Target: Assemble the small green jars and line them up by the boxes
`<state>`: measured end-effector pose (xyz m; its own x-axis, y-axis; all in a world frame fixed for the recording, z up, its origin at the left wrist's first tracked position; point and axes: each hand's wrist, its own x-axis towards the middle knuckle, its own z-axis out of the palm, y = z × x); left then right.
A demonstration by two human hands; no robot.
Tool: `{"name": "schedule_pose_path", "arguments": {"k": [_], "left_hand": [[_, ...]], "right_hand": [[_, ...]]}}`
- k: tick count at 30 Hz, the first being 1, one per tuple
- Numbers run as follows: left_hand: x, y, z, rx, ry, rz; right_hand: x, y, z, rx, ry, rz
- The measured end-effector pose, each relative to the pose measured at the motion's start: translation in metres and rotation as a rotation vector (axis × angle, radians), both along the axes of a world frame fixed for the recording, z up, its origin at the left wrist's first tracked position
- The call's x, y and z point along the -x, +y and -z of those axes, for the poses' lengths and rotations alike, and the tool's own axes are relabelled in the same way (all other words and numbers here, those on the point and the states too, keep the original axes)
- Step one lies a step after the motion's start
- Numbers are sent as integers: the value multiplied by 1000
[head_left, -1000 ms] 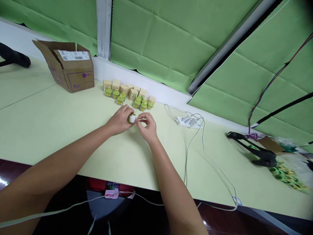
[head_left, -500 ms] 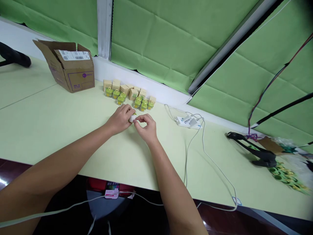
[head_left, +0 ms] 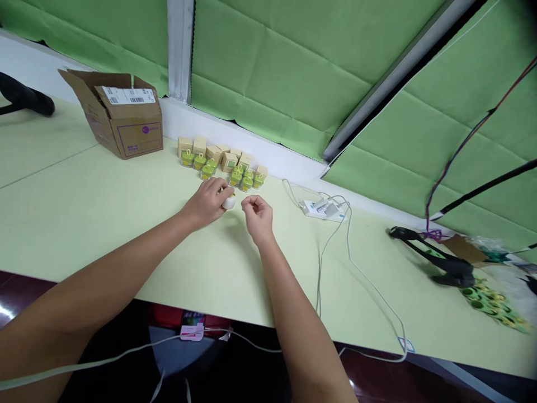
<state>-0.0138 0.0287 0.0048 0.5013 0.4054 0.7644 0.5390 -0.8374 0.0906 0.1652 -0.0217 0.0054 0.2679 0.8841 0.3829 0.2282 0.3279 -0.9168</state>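
Note:
My left hand [head_left: 208,200] is closed round a small white rounded piece [head_left: 229,202] with a bit of green at its top. Most of that piece is covered by the fingers. To the right and apart from it, my right hand [head_left: 258,217] has thumb and fingers pinched together; whatever may be between them is too small to make out. Just beyond the hands stand several small clear containers with green lids [head_left: 236,176] and loops on top. Behind these is a row of small tan cardboard boxes [head_left: 229,162].
An opened carton [head_left: 138,131] stands at the back left. A white power strip [head_left: 324,209] with plugs and trailing cables lies right of the hands. Farther right are a black stand-like object [head_left: 436,257] and a heap of green rings [head_left: 495,305]. A phone [head_left: 192,326] shows below the table edge.
My right hand has drawn away to the right from the white piece, leaving a gap. The left hand still holds the piece in nearly the same spot.

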Motion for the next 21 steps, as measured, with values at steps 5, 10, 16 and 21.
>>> {"name": "schedule_pose_path", "arguments": {"k": [5,10,16,21], "left_hand": [[2,1,0,22,-26,-10],[2,1,-2,74,-95,22],[-3,-3,-4,147,-283,119],[-5,-9,-2,173,-335,180]], "right_hand": [[-24,8,0,29,166,381],[-36,11,1,93,330,373],[-25,8,2,85,266,295],[-13,3,-4,247,427,-177]]}}
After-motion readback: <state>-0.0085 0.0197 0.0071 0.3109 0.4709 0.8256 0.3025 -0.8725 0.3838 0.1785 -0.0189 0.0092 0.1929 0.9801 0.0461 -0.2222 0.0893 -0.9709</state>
